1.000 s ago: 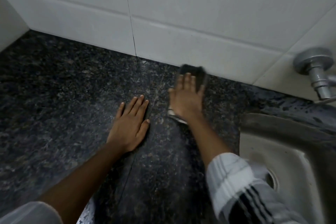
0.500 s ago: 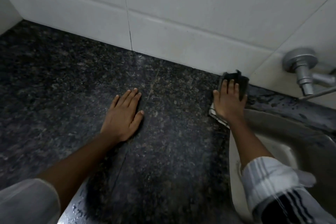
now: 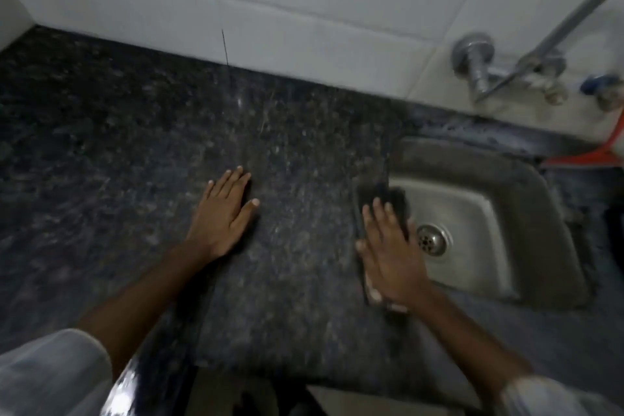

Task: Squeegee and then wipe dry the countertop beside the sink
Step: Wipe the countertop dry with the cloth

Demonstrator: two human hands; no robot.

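No text, label, brand or number can be read anywhere; the view is perhaps too blurred.

head view, looking steeply down, close over countertop (image 3: 304, 145).

left hand (image 3: 224, 213) flat on countertop (image 3: 135, 145) | right hand (image 3: 391, 253) presses dark cloth (image 3: 381, 199) at sink (image 3: 479, 213) edge

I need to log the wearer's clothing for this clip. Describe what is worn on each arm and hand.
Both hands are bare: no gloves, rings or watch show on the left hand or the right hand. Both forearms are uncovered. Pale, whitish sleeves sit pushed up near the elbows, at the bottom corners of the view; they are blurred, so no pattern can be made out.
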